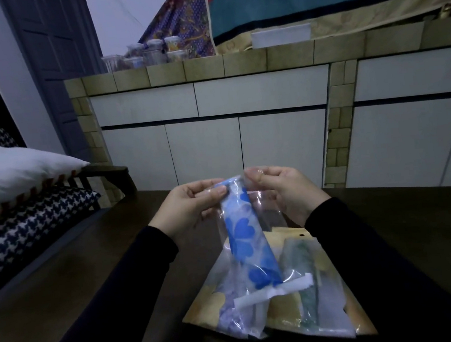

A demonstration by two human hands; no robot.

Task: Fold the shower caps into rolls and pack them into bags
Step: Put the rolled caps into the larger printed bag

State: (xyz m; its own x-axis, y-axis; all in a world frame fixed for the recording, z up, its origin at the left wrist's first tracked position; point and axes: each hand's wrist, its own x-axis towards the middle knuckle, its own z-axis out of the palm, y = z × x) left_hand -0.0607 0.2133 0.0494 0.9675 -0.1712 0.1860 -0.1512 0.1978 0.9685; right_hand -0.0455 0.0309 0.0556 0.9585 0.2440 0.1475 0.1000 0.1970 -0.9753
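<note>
While raised over bench (62,271): both hands up, wrists bent.
L hand (191,202): pinches bag (251,215) mouth.
R hand (282,190): pinches opposite edge.
Inside: blue roll (246,238).
Writing: none legible.

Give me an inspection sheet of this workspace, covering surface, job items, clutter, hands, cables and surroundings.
Surface: dark wooden table, dim light.
Job's things: blue flower-print rolled shower cap inside a clear plastic bag, held upright; bagged purple cap and green cap lying on a yellowish flat packet.
Clutter: white paper strip at the bag's lower end.
Grippers: left hand and right hand, fingers pinching the bag's top.
Cables: nothing seen.
Surroundings: tiled counter with clear jars; white pillow on a houndstooth cushion.
</note>
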